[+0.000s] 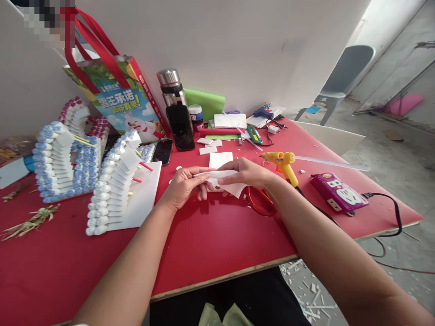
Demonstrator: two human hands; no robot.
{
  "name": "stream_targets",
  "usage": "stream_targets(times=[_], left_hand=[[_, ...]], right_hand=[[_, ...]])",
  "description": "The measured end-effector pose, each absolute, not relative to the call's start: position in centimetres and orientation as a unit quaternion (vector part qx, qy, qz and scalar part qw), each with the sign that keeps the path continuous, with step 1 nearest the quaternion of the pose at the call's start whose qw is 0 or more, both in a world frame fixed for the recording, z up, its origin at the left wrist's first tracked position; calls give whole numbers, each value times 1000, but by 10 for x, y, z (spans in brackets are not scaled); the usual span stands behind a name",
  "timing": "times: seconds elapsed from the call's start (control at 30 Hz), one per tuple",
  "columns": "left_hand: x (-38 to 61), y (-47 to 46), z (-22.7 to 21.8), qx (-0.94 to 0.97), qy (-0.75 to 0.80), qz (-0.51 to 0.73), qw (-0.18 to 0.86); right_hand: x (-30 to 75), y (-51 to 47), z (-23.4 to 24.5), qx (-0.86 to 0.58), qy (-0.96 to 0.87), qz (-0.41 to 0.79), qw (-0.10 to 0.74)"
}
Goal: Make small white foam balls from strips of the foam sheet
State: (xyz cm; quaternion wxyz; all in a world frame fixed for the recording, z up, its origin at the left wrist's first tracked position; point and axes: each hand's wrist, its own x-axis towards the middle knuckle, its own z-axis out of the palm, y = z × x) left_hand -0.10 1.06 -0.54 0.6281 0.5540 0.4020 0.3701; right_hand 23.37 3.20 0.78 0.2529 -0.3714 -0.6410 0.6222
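Both my hands pinch a thin white sheet, which looks like paper [234, 184], above the middle of the red table. My left hand [185, 183] grips its left end between thumb and fingers. On the other side, my right hand [244, 172] holds the top and right part, with a loose corner hanging below. Just behind the hands lies a white square piece [220, 159]. Red-handled scissors [260, 201] rest under my right wrist; their blades are hidden. A yellow glue gun [280, 162] with a long clear glue stick lies right of that hand.
Fan-shaped white models [105, 194] stand at left on a white board [149, 199]. A black phone [180, 128] leans against a steel flask [170, 83]. A purple power strip [338, 192] sits near the right edge, its cord hanging off. Behind are a gift bag [125, 106] and a green utility knife [254, 134].
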Motion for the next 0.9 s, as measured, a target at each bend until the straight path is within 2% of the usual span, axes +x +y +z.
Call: stream_targets(times=[0.17, 0.33, 0.47, 0.63, 0.8, 0.9], left_hand=[[-2, 12, -9, 534, 399, 394, 633], [-4, 15, -10, 510, 373, 404, 661], [-3, 15, -10, 506, 386, 413, 652], [-5, 16, -9, 510, 400, 415, 638], [-5, 10, -6, 539, 369, 377, 657], [-2, 7, -5, 557, 351, 343, 670]], right_hand=[[228, 31, -2, -336, -638, 637, 272], [226, 36, -5, -364, -684, 548, 314], [227, 36, -4, -366, -716, 518, 292], [238, 34, 7, -348, -666, 604, 266], [234, 30, 12, -339, -539, 701, 321], [222, 25, 7, -312, -545, 728, 274]])
